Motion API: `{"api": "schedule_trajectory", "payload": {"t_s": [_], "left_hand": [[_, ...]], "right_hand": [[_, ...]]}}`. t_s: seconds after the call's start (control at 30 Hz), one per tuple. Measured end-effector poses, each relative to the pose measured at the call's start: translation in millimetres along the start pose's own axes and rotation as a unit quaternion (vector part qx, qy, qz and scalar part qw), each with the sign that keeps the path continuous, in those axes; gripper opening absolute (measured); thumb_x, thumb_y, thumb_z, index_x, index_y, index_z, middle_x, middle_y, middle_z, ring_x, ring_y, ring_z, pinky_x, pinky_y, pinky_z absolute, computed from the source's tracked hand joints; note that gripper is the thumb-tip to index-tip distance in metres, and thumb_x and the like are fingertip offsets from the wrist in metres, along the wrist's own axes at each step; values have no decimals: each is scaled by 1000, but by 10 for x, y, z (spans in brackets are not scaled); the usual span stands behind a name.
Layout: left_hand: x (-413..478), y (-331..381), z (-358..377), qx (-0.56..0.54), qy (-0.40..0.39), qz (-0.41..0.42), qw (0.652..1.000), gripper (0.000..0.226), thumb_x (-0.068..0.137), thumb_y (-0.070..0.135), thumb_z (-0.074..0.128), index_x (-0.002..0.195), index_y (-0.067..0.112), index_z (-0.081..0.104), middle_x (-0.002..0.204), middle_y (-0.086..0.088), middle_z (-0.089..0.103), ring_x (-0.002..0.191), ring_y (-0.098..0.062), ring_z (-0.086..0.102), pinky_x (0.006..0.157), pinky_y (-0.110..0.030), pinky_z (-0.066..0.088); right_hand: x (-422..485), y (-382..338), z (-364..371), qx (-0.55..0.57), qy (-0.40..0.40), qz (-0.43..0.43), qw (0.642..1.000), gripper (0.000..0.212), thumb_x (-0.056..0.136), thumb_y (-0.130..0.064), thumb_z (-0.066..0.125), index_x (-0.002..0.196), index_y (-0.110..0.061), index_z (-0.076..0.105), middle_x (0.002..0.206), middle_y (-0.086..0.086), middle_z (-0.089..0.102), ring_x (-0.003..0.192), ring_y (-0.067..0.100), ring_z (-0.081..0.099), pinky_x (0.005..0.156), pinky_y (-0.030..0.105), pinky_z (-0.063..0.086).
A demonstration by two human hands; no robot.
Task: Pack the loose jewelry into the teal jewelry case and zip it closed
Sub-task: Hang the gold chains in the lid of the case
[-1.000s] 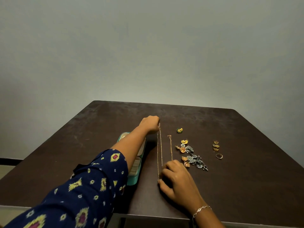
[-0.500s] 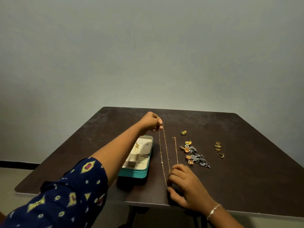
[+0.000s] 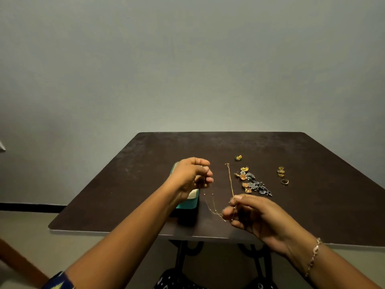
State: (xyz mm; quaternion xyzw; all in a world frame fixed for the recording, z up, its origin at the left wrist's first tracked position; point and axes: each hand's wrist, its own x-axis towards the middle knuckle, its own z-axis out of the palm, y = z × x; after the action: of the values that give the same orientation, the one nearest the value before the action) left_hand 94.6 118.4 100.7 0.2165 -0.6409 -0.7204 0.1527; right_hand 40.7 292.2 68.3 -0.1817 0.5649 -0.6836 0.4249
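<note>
Long chain (image 3: 209, 206) no longer stretched flat on counter (image 3: 125, 184); lifted, sagging between hands. Left grip (image 3: 190, 178) pinched top end, right grip (image 3: 252, 213) pinched bottom end, drawn closer. Teal case (image 3: 188, 203) at chain's 9 o'clock, chain not yet inside; earrings (image 3: 250, 182) waited at 2 o'clock

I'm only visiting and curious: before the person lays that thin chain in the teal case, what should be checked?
1. Both ends held: left hand and right hand each pinch the thin chain - ok.
2. Case open: cream lining of the teal case shows - ok.
3. Free compartment: the left hand hides the inside - cannot tell.
4. Clear of the second chain, whose near end meets the right thumb - cannot tell.
5. Everything else packed: earrings and rings lie on the table - not ok.
</note>
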Motion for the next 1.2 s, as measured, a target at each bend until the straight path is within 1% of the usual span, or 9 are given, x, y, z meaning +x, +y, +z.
{"api": "schedule_trajectory", "payload": {"t_s": [0.23,0.4,0.53,0.7,0.83,0.93,1.0,1.07,1.2], "left_hand": [[-348,-127,-2,-28,-15,-11,999,18,92,-3,44,102,4,56,78,-10,65,60,-13,63,60,-22,51],[-388,-192,1,-20,-3,0,1000,17,91,-2,46,102,7,55,83,-10,66,71,-16,62,70,-26,48],[-391,-224,14,-34,0,-14,999,18,91,-1,47,105,7,55,82,-9,66,72,-16,61,71,-28,49],[-423,-212,54,-62,-38,-24,997,20,93,1,44,111,3,52,77,-8,63,68,-18,63,70,-31,51],[-451,-201,62,-71,-63,-38,995,21,93,5,47,113,1,52,75,-9,65,62,-17,64,62,-27,54],[-459,-177,46,-64,-66,-39,995,23,91,3,50,114,1,52,72,-9,67,60,-17,61,61,-26,54],[-460,-155,30,-63,-66,-41,995,24,90,1,50,113,0,52,72,-9,68,61,-16,58,62,-25,53],[-475,-132,30,-71,-78,-44,993,23,90,-1,49,113,0,53,78,-12,68,56,-15,56,60,-26,54],[-513,-133,67,-73,-105,-42,991,20,91,-1,47,109,0,55,88,-17,59,52,-12,48,56,-26,53]], "right_hand": [[-2,13,54,62,13,-10,998,15,91,-10,45,93,-8,60,98,14,72,81,23,71,62,25,55],[-27,52,115,69,-38,-24,997,43,83,15,30,110,-5,57,104,9,71,93,26,68,76,32,55],[-31,63,131,69,-47,-67,994,51,81,18,29,116,-8,55,111,4,69,97,26,67,79,33,54],[-44,80,166,3,-53,-112,992,51,83,18,37,115,-17,55,109,-6,68,97,24,67,74,30,56],[-47,120,179,-98,-39,-148,983,50,84,13,44,118,-23,52,113,-9,62,97,21,67,73,29,56],[-34,145,147,-125,-9,-152,980,48,87,14,39,117,-21,52,114,-4,61,81,22,70,58,27,56],[-11,164,111,-137,29,-158,978,43,86,14,41,110,-19,55,110,8,62,74,20,67,52,23,52],[18,191,63,-161,51,-162,972,44,84,15,46,105,-22,58,110,11,60,83,15,60,58,20,51],[73,273,31,-137,10,-143,980,48,79,13,55,104,-27,62,115,-2,62,110,10,54,87,25,47]]}}
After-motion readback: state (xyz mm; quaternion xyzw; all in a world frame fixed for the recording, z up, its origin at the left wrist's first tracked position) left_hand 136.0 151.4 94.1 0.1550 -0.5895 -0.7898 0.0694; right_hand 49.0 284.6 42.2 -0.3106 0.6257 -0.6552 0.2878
